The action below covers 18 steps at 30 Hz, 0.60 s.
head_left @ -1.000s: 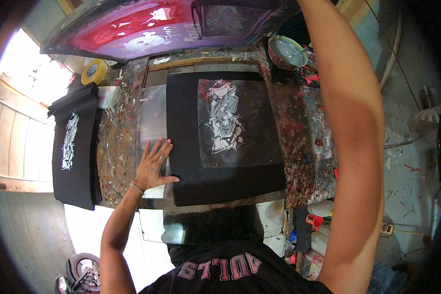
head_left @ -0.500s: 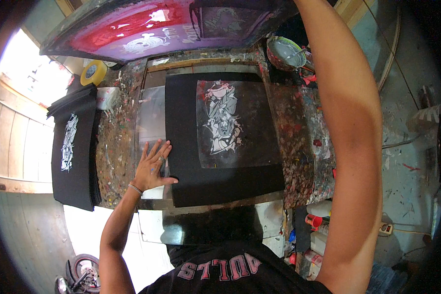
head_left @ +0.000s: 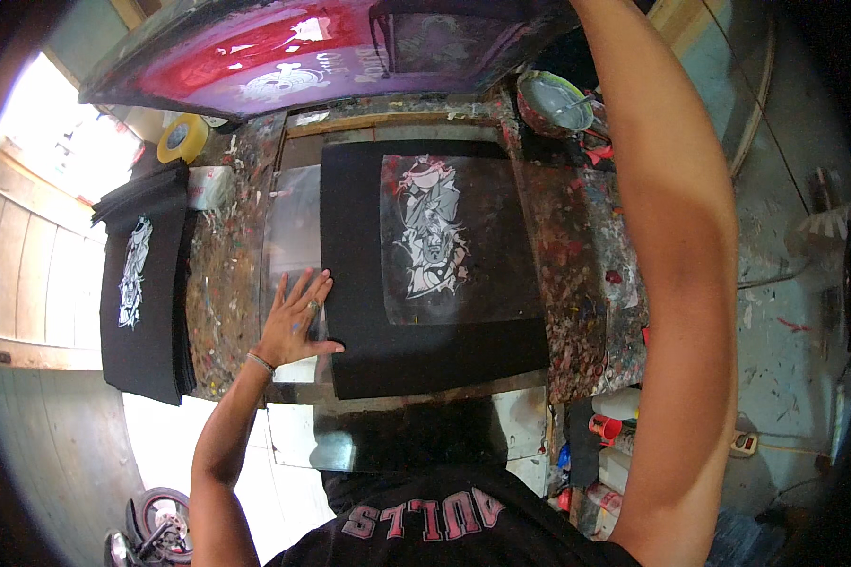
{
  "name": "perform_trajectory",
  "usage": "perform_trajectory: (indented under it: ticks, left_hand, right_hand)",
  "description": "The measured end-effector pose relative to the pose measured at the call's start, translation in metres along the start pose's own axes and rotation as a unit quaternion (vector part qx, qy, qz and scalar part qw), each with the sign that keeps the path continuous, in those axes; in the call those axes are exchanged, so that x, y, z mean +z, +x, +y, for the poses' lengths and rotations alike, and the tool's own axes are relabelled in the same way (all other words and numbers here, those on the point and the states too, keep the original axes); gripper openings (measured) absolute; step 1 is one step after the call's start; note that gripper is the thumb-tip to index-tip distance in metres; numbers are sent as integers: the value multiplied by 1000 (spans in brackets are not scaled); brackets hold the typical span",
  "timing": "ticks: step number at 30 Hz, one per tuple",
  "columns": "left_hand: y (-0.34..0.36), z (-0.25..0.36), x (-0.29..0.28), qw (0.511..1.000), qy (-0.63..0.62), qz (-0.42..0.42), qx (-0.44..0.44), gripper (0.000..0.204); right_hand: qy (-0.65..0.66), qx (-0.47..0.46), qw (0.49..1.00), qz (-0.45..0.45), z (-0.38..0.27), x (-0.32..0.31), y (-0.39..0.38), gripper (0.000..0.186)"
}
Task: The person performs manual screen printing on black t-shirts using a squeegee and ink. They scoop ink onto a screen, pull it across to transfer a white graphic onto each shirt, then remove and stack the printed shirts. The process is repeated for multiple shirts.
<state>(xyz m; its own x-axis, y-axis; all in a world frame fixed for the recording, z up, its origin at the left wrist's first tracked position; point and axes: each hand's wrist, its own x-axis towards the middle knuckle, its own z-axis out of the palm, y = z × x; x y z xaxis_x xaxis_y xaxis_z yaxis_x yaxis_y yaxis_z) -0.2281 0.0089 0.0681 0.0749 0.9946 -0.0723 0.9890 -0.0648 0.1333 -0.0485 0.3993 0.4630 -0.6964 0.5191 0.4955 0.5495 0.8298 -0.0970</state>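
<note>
My left hand lies with fingers spread on a translucent board, its fingertips and thumb at the left edge of a black sheet. On that sheet rests a clear film over a white, grey and pink figure graphic. My right arm reaches up to the top edge, where its hand is out of view, beside a raised screen frame with red and purple ink.
A stack of black printed sheets lies left of the board on the paint-stained bench, with yellow tape and a white packet nearby. A bowl with a utensil stands at back right; bottles sit below, right.
</note>
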Motion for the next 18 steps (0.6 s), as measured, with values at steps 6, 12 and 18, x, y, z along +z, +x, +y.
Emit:
perform_trajectory:
  ticks: [6,12,18]
  left_hand:
    - [-3,-1,3,1000,-8,15,0,127]
    - [-2,2,1,1000,-9,29,1,126]
    - [-2,1,2,1000,-2,21,0,127]
  right_hand:
    - [8,-29,1000,-9,-2,-5,-6,88]
    - [0,-3,1000,3,0,-1,-2,88]
    - [12,6,1000,-11,-3,-3,-3,89]
